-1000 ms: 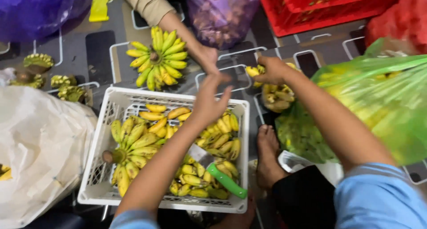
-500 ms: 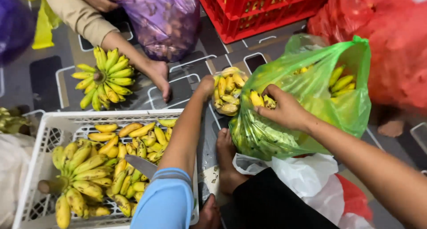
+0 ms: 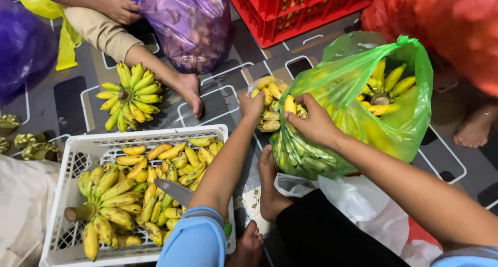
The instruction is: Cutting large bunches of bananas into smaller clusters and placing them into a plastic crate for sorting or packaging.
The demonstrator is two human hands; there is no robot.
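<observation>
My left hand (image 3: 251,104) grips a small bunch of yellow bananas (image 3: 270,107) at the mouth of a green plastic bag (image 3: 363,116). My right hand (image 3: 313,124) pinches the bag's near rim and holds it apart, its fingertips against the bunch. Inside the bag lie more bananas (image 3: 385,88). Under my left forearm stands a white plastic crate (image 3: 78,158) filled with banana bunches (image 3: 129,194). A knife blade (image 3: 174,192) lies across them.
Another person's foot (image 3: 190,92) rests beside a bunch of bananas on the floor (image 3: 132,96). A purple bag (image 3: 192,23), a red crate (image 3: 301,8) and an orange-red bag (image 3: 451,28) stand at the back. My feet (image 3: 268,186) are by a white bag (image 3: 353,194).
My left hand left the crate and went right to the bunch at the bag's mouth. My right hand took the bag's rim. The view swung right.
</observation>
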